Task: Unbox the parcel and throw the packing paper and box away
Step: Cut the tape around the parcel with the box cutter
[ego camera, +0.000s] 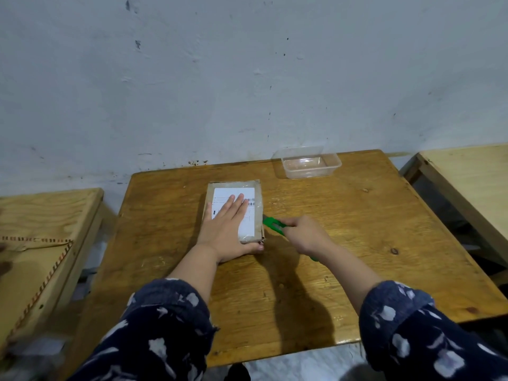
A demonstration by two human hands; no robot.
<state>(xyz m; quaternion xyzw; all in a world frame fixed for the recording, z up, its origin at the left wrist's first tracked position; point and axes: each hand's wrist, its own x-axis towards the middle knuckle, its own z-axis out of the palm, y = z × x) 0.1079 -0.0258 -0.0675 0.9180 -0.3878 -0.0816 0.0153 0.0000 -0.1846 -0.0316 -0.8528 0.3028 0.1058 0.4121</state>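
A flat taped cardboard parcel (257,213) is laid mid-way on the square wooden table (343,243), pressed from above by the left hand (228,229). A clear plastic tub (310,165) is set behind, right.

2 arms in view, both in the same top: dark navy fabric scattered with pale white and lilac blotches, like loose petals or brush marks. The left sleeve (165,328) is pushed up and bunched near the elbow, its edge slightly frayed. The right sleeve (417,328) bunches the same way. Forearms bare below, left hand (228,229) and right hand (308,235) bare, no rings or watch showing.
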